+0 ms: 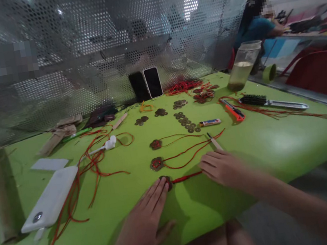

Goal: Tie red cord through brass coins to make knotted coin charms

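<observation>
My left hand (149,211) lies with its fingers stretched out together, fingertips pressing on a coin ornament (169,183) bound with red cord. From it a red cord (186,177) runs right to my right hand (223,169), whose curled fingers close on its far end. A slim, pale tool with a dark pointed tip (214,141) sticks out beyond my right hand; its lower end is hidden, and whether I hold it I cannot tell. Two more coin ornaments, one (157,164) nearer and one (156,144) farther, lie above with their cord tails stretched right.
Behind are loose coins (186,122), a small glue tube (210,122), an orange cutter (234,110), a brush (253,100) and a jar (243,66). Left lie a white power bank (51,198) and tangled red cords (93,160). Phones (153,82) lean against the perforated metal panel (77,49).
</observation>
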